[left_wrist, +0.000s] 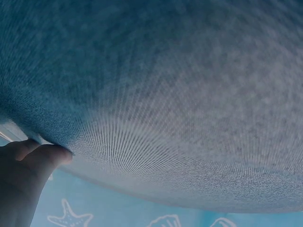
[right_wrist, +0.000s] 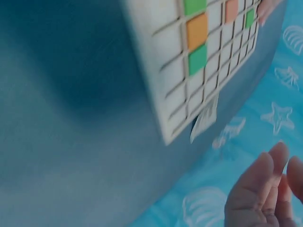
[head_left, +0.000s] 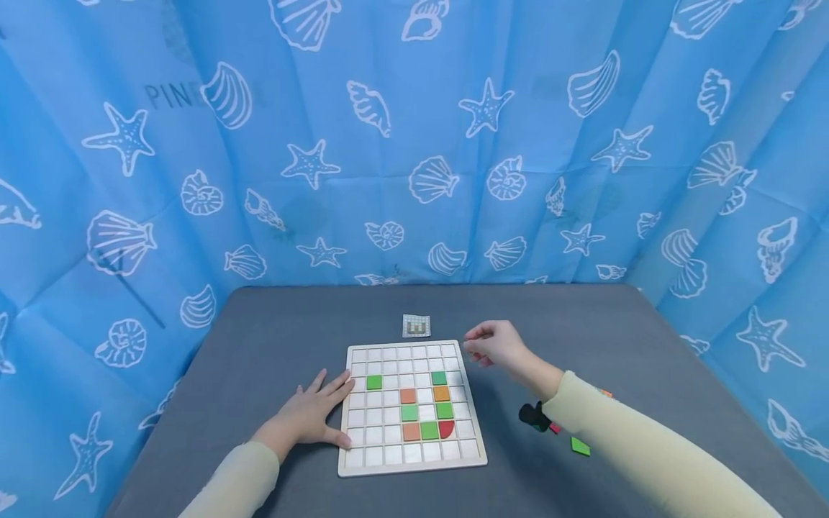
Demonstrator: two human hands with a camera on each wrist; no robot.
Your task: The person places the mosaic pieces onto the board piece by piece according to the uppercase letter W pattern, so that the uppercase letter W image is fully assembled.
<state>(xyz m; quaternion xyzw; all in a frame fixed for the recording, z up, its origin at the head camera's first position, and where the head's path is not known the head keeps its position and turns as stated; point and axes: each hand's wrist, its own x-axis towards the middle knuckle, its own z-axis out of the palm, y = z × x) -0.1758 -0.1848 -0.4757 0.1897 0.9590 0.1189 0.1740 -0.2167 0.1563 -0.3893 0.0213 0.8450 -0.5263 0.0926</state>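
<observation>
A white gridded board (head_left: 382,455) lies flat on the table. Green, orange and salmon square tiles and one red rounded piece (head_left: 446,429) sit in its cells; a lone green tile (head_left: 373,382) is toward the upper left. My left hand (head_left: 311,414) rests with spread fingers at the board's left edge, the thumb touching its frame. Just off the upper right corner, my right hand (head_left: 497,344) hovers with loosely bent fingers. In the right wrist view, the fingers (right_wrist: 253,184) and thumb stand apart with nothing visible between them. The left wrist view shows mostly table cloth and fingertips.
A small pattern card (head_left: 417,326) lies beyond the board's far edge. Loose pieces, including a green one (head_left: 580,446) and a red one (head_left: 555,428), lie under and beside the right forearm, which partly hides them. A blue shell-print curtain (head_left: 414,144) surrounds the grey table (head_left: 298,324).
</observation>
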